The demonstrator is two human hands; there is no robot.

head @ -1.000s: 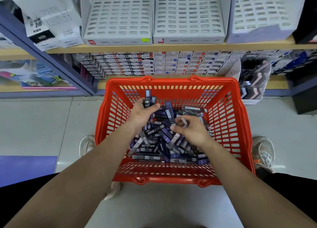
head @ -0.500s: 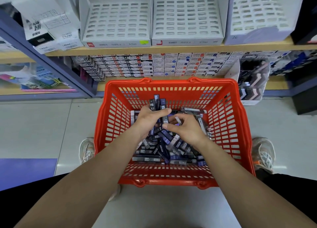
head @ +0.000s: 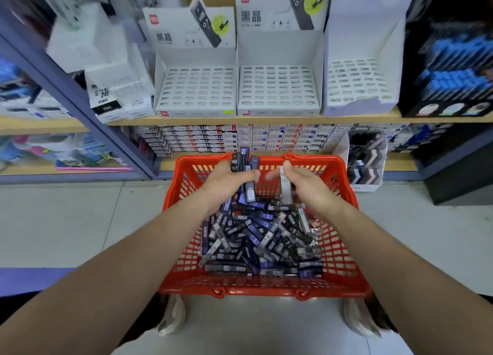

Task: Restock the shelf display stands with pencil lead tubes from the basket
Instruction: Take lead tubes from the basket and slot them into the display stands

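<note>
A red plastic basket (head: 344, 194) sits on the floor, holding a heap of dark pencil lead tubes (head: 261, 237). Over its far end, my left hand (head: 226, 181) grips a bundle of several tubes standing upright, their tops marked HB 0.7. My right hand (head: 306, 184) holds one pale tube (head: 285, 186) upright beside it; its fingertips are blurred. On the wooden shelf above stand three white display stands with slotted trays: a left stand (head: 196, 90), a middle stand (head: 278, 88) and a right stand (head: 357, 82). No tubes show in their slots.
White boxes (head: 120, 96) crowd the shelf left of the stands; a dark display (head: 448, 61) stands at the right. Stacked small boxes (head: 240, 138) fill the lower shelf behind the basket. A purple shelf post (head: 80, 98) slants at the left. My shoes flank the basket.
Both hands have risen out of the tube heap toward the basket's far rim, each carrying tubes. My view has tilted up, bringing the stands' header cards into sight.
</note>
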